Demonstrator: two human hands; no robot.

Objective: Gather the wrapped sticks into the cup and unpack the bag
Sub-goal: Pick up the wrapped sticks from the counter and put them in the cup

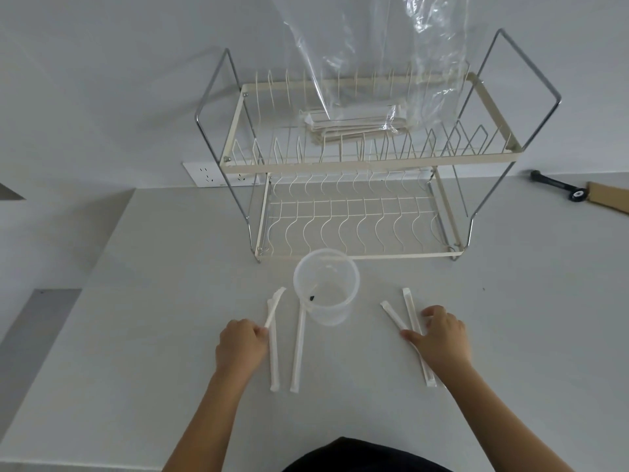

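Nearest: left hand [240,345], fingers [260,332] pinched on the low end of one wrapped stick [275,306], which tilts up off the surface [153,335], evidently lifted for the cup.

Just right of it: two more wrapped sticks lying flat, one [274,362] beside the left hand, one [298,349] with its far end against the cup's base.

Right hand [439,338]: fingers [413,335] spread and pressed flat over a pair of wrapped sticks [410,311], seemingly drawing them together; no grip closed yet.

Centre, beyond the hands: clear plastic cup [326,287], upright, a stick already leaning inside; placed between both groups for easy reach.

Further: two-tier dish rack [357,158] against the wall.

Farthest: clear bag [374,63] standing on the rack's upper tier, a bundle of wrapped sticks [354,124] in its bottom, not yet unpacked.
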